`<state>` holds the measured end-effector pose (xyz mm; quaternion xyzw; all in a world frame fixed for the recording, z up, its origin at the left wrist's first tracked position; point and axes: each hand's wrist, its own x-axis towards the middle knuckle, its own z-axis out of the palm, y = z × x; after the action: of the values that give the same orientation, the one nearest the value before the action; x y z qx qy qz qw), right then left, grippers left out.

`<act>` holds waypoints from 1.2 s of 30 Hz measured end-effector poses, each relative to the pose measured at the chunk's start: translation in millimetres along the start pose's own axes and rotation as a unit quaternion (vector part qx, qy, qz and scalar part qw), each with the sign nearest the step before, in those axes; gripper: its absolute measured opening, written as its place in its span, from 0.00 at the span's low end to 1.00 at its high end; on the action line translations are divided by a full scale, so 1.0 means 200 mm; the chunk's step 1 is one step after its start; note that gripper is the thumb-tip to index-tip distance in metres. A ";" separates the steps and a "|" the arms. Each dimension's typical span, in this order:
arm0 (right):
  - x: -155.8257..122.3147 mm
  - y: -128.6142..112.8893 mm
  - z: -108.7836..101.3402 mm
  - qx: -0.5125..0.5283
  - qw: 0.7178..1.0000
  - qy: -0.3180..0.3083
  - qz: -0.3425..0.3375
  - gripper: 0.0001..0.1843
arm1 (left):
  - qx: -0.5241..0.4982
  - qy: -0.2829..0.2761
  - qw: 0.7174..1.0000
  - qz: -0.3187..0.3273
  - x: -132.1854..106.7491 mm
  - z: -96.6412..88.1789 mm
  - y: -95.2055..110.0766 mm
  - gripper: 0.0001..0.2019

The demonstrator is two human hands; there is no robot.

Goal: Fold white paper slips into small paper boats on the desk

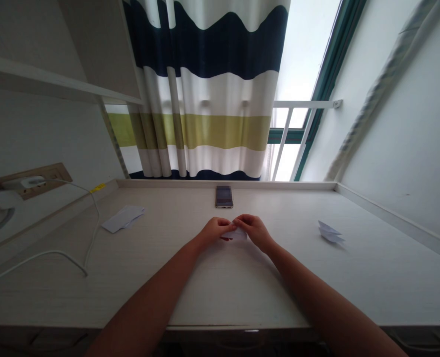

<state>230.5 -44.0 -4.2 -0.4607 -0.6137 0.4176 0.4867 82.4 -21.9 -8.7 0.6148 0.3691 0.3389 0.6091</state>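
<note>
My left hand (214, 230) and my right hand (255, 230) meet above the middle of a pale wood-grain desk (279, 287). Both pinch a small piece of folded white paper (239, 235), which is partly hidden by my fingers. A dark smartphone (223, 196) lies just beyond my hands, near the desk's far edge. To the right, well away from my right hand, rests a folded white paper shape (330, 232). Several loose white paper pieces (123, 218) lie to the left, beyond reach of my fingers at this moment.
A white cable (92, 218) runs across the left of the desk from a wall socket panel (26, 184) holding a plug. A striped curtain (205, 99) hangs behind the desk beside a window (301, 64). A white wall (402, 124) rises at the right.
</note>
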 end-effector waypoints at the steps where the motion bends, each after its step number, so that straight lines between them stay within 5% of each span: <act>1: 0.00 0.00 0.00 0.009 1.000 -0.003 -0.002 0.13 | 0.000 0.009 1.000 0.000 0.00 0.00 0.00 0.15; 11: 0.01 0.02 -0.02 0.064 0.997 -0.008 -0.042 0.12 | -0.037 0.118 0.992 0.012 -0.01 -0.02 0.05 0.14; 28: 0.00 0.02 -0.02 -0.043 0.996 -0.049 -0.058 0.17 | -0.047 0.117 0.992 0.028 -0.02 -0.03 0.05 0.18; 36: 0.00 0.02 -0.03 -0.029 0.996 -0.067 -0.051 0.17 | -0.041 0.116 0.992 0.031 -0.02 -0.02 0.05 0.12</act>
<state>237.0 -43.4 -6.4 -0.4140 -0.6794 0.4038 0.4516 76.9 -22.9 2.3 0.5567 0.4036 0.4414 0.5764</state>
